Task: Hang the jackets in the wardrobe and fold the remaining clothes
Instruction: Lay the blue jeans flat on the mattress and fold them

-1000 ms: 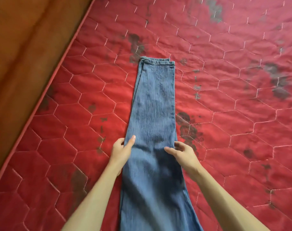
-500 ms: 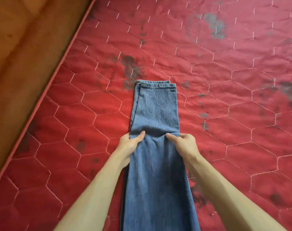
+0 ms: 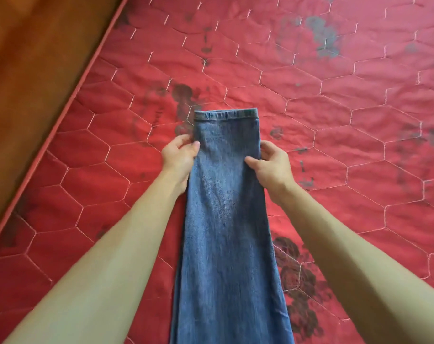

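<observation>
A pair of blue jeans (image 3: 226, 219) lies lengthwise on the red quilted mattress (image 3: 335, 120), legs stacked, its hem end pointing away from me. My left hand (image 3: 178, 157) pinches the left edge of the jeans just below the hem, thumb on top. My right hand (image 3: 270, 162) pinches the right edge at the same height, thumb pressing onto the denim. The near end of the jeans runs out of the bottom of the view.
The mattress has a hexagon stitch pattern with dark floral patches. Its piped edge runs diagonally at the left, beside a brown wooden surface (image 3: 32, 70).
Both hands have slid up along the jeans toward the hem end and now pinch the edges close to it. The view has moved closer.
</observation>
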